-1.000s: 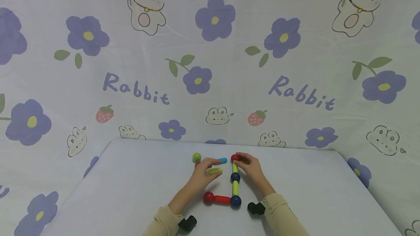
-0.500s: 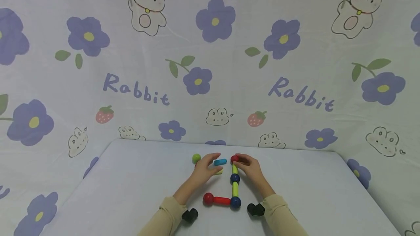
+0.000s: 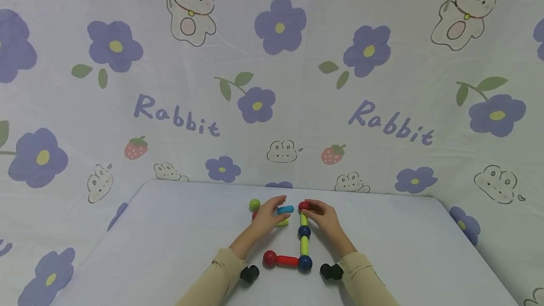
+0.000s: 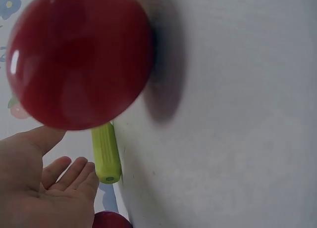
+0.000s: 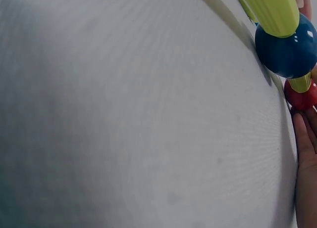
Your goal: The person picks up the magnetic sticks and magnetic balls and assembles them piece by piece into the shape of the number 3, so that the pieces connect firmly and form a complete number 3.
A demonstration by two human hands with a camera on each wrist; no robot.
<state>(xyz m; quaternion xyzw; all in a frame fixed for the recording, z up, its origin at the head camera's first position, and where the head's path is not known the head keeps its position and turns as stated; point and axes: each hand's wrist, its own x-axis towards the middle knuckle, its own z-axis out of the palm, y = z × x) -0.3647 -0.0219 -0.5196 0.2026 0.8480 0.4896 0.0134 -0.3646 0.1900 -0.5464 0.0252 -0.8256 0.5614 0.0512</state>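
Observation:
A chain of magnetic-looking balls and rods lies on the white table. Its far end is a red ball (image 3: 303,206), pinched by my right hand (image 3: 326,216). From there it runs through yellow-green rods (image 3: 304,245) and a dark blue ball (image 3: 304,231) to a near blue ball (image 3: 305,263), then left along a red rod (image 3: 287,261) to another red ball (image 3: 269,258). My left hand (image 3: 264,217) is spread, thumb and fingers apart, around a loose blue rod (image 3: 285,209). A loose yellow-green rod (image 4: 106,154) lies beside its fingers in the left wrist view.
Behind the left hand are a green ball (image 3: 254,204) and a partly hidden red ball (image 3: 254,215). Black wrist-worn devices (image 3: 250,274) jut out at both cuffs. A cloth printed with rabbits and flowers (image 3: 280,27) hangs behind the table.
My left hand has shifted slightly right and its fingers have come off the blue rod, which has tilted a little. The right hand stays at the far red ball.

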